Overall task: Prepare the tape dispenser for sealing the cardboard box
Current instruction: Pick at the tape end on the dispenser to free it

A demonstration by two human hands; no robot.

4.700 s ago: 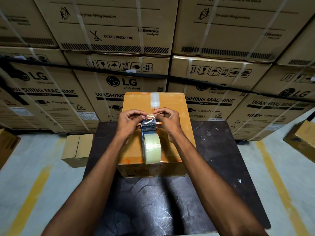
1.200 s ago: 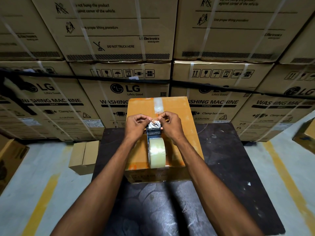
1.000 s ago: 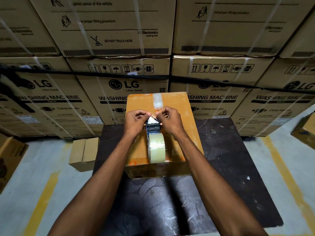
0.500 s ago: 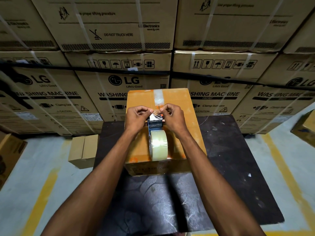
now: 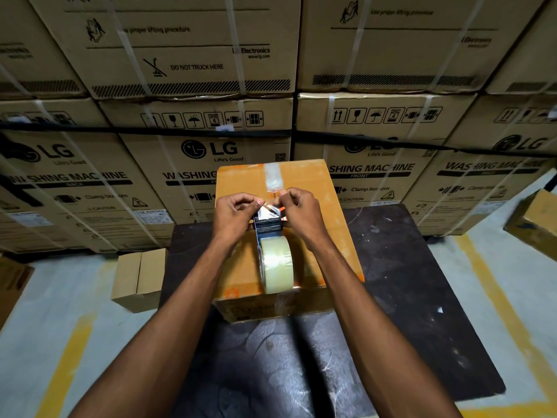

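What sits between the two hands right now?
In the head view, the loose tape end stretches between left hand and right hand, above the tape dispenser.

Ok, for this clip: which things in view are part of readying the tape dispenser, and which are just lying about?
Part of the job:
- tape dispenser with its clear roll
- loose tape end, pinched by left hand and right hand
- orange cardboard box beneath it

Just lying about:
- small brown carton on the floor
- stacked washing machine cartons behind
- dark table
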